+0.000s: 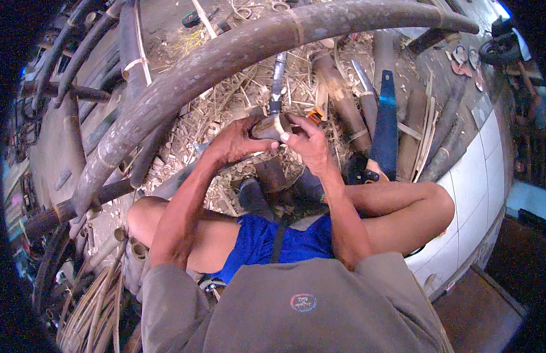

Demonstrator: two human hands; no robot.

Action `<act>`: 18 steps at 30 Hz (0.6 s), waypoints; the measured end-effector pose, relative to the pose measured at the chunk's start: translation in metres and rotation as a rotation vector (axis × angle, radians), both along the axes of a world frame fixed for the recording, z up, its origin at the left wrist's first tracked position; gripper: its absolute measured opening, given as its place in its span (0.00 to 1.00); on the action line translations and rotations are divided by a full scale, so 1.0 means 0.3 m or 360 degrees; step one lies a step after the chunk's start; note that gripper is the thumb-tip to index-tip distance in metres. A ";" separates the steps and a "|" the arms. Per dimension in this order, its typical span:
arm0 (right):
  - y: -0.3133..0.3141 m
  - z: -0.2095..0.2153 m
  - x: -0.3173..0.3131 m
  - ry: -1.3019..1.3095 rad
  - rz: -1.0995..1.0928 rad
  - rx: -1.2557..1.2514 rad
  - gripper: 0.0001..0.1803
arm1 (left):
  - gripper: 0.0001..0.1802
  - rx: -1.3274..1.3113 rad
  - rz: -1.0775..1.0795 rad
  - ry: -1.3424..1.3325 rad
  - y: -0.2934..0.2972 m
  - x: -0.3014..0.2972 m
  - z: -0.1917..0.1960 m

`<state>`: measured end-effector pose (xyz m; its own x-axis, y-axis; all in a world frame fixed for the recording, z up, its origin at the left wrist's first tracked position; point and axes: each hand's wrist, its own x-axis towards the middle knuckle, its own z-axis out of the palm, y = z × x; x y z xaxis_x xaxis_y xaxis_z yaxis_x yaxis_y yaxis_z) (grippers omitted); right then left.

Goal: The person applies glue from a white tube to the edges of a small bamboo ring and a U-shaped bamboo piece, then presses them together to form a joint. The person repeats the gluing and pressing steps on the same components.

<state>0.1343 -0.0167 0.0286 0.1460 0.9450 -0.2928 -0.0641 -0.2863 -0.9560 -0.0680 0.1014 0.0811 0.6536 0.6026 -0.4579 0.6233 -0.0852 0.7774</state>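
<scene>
Between my two hands is a short cut piece of bamboo (266,128), dark-skinned with a pale cut edge facing right. My left hand (237,140) wraps its left side, thumb along the near face. On the other side my right hand (308,141) grips the pale edge with thumb and fingers. Just beyond the piece, a knife-like tool (277,82) with a metal blade and dark lower part points away from me; its lower end is hidden. An orange tool (315,115) shows beside my right fingers, partly covered.
A long curved bamboo pole (226,56) arches across the far side. Right of my hands lie a handsaw (384,123), another blade (362,76) and bamboo lengths (340,97). Shavings (226,97) cover the ground. Split strips (96,312) are bundled at lower left; white tiles (473,176) lie right.
</scene>
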 end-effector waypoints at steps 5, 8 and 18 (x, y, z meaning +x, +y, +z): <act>-0.019 0.187 0.001 -0.0028 0.0028 0.0343 0.33 | 0.51 0.0133 0.0009 -0.0301 -0.053 -0.012 0.106; -0.037 0.273 0.009 -0.0094 0.0094 0.0391 0.34 | 0.48 0.0228 -0.0013 -0.0341 -0.082 -0.014 0.163; -0.076 0.343 0.024 -0.0494 0.0182 0.0682 0.33 | 0.46 0.0489 0.0031 -0.0473 -0.158 -0.002 0.240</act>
<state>0.1414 -0.0394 0.1314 0.0533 0.9852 0.1627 0.2485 0.1447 -0.9578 -0.0687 0.0540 0.1530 0.7173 0.6951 -0.0487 0.3799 -0.3315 0.8636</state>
